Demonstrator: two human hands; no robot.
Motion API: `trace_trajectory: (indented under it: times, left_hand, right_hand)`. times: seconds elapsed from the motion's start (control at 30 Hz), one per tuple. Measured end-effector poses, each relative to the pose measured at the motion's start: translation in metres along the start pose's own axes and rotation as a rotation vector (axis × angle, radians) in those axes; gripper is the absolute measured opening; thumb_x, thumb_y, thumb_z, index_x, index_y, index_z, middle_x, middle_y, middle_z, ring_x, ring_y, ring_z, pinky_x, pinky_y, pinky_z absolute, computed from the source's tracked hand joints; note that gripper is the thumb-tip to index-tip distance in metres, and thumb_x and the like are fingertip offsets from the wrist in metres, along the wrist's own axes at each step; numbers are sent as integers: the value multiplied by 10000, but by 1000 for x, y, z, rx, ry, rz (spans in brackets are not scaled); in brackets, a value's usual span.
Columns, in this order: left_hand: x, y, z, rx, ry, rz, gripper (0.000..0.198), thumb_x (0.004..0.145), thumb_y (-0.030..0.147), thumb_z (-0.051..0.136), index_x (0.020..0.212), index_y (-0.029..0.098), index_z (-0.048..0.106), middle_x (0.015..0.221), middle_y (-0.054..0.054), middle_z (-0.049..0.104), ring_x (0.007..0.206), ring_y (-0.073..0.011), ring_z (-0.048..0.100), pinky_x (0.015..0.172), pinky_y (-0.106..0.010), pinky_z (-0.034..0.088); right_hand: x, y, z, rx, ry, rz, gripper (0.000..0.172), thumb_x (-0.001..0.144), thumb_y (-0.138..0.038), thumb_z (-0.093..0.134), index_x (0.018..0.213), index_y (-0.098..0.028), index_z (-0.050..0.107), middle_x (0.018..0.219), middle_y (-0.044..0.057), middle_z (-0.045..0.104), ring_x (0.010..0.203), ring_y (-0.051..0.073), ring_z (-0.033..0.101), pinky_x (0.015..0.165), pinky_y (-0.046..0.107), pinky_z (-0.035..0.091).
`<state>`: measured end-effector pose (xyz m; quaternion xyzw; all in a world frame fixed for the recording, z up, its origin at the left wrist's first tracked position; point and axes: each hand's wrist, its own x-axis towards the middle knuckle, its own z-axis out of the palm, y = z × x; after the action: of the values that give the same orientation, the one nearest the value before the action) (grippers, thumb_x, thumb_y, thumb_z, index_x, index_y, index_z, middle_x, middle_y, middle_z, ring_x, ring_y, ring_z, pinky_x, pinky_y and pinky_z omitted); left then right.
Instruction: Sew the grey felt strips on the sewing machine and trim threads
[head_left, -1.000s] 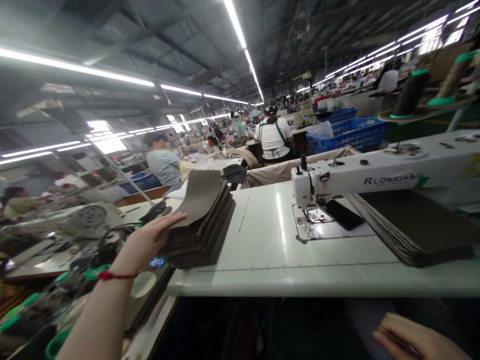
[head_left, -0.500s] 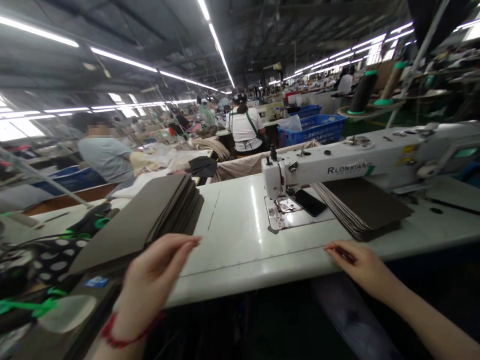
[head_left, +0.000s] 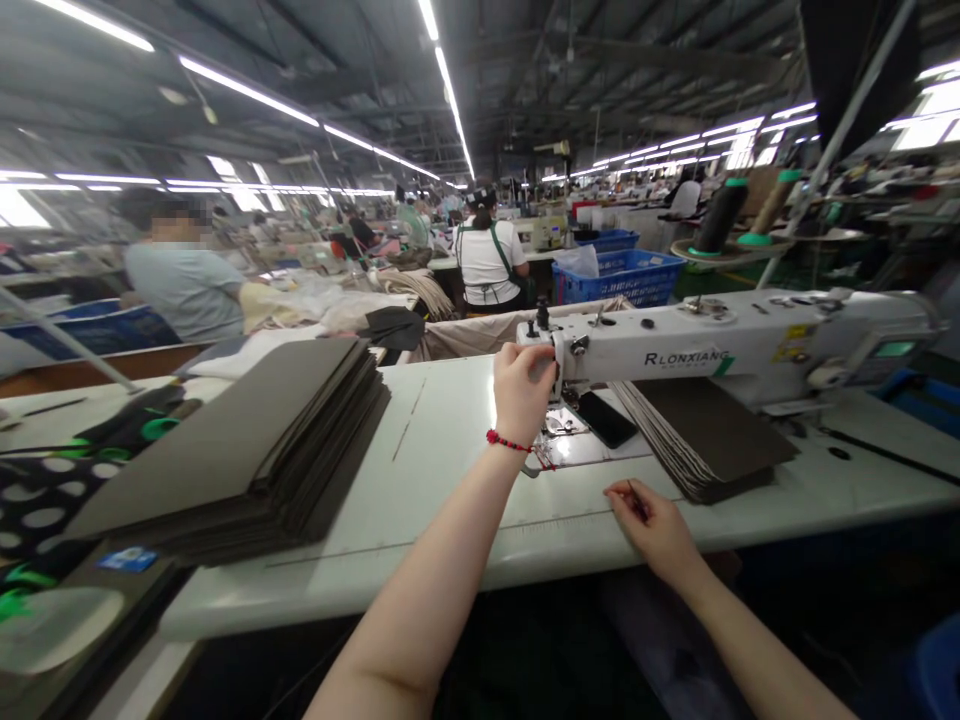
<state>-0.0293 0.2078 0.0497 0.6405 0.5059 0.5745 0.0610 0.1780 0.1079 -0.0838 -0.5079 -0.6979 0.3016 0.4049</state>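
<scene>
Left hand: The left hand [head_left: 523, 392], with a red string bracelet [head_left: 508, 442] on the wrist, is closed over the head end of a white RLONXIANG sewing machine [head_left: 720, 358], near the needle area.

Right hand: The right hand [head_left: 656, 532] is resting above the front edge of the white counter [head_left: 442, 480]. Its fingers [head_left: 626, 492] are pinching a thin dark item [head_left: 637, 503], too small for me to tell what it is.

On the machine: A black smartphone [head_left: 606, 420] is lying on the machine bed, beside the needle plate. A fanned stack of dark brown sheet panels [head_left: 701, 435] is lying just right of it, under the machine arm.

Left of the hands: A taller stack of dark brown panels [head_left: 225, 460] is lying on the counter near its left end.

Around: Two co-workers [head_left: 180, 280] [head_left: 486, 265] are working farther away, near a blue plastic crate [head_left: 619, 280].
</scene>
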Motion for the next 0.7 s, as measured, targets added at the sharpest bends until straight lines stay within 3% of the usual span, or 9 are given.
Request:
trace_trajectory:
  times: [0.1, 0.2, 0.37, 0.53, 0.6, 0.7]
  left_hand:
    - [-1, 0, -5, 5, -58, -22, 65, 828, 178, 635, 825, 193, 699, 849, -38, 502, 927, -218, 501, 891, -353, 392]
    - [-20, -6, -24, -12, -182, -73, 70, 828, 242, 655, 787, 198, 691, 802, -22, 506, 853, -199, 514, 828, -327, 412]
    - [-89, -11, -56, -51, -383, -197, 121, 832, 293, 650, 781, 194, 697, 773, -7, 523, 690, -146, 500, 649, -253, 410]
    - [-153, -9, -63, -197, -566, -509, 118, 804, 295, 674, 779, 181, 696, 758, 3, 496, 685, -136, 462, 648, -243, 372]
    - [-166, -8, -64, -246, -587, -573, 126, 803, 302, 674, 784, 179, 691, 764, 5, 498, 674, -132, 452, 641, -245, 363]
    - [-172, -9, -65, -282, -587, -598, 141, 801, 322, 678, 791, 182, 689, 766, 6, 507, 663, -131, 448, 632, -247, 356]
  right_hand:
    - [0, -2, 0, 3, -11, 2, 299, 912, -442, 487, 929, -173, 616, 691, 9, 552, 642, 156, 520, 617, 266, 428]
    - [1, -2, 0, 16, -26, 15, 315, 902, -456, 492, 934, -173, 625, 724, 24, 596, 681, 171, 553, 643, 278, 449]
    - [10, -17, 3, 122, -40, 61, 299, 890, -443, 521, 928, -171, 642, 818, 52, 665, 767, 189, 604, 711, 287, 472]
    - [35, -65, 13, 353, -64, 34, 352, 873, -441, 558, 1092, -176, 636, 971, 81, 699, 819, 186, 607, 724, 301, 476]
    - [46, -84, 18, 506, -97, 57, 408, 875, -446, 562, 1186, -184, 583, 1039, 82, 683, 641, 121, 539, 582, 256, 433]
    - [62, -100, 24, 662, -150, 95, 424, 887, -441, 537, 1228, -188, 539, 796, 3, 641, 441, 58, 275, 423, 213, 232]
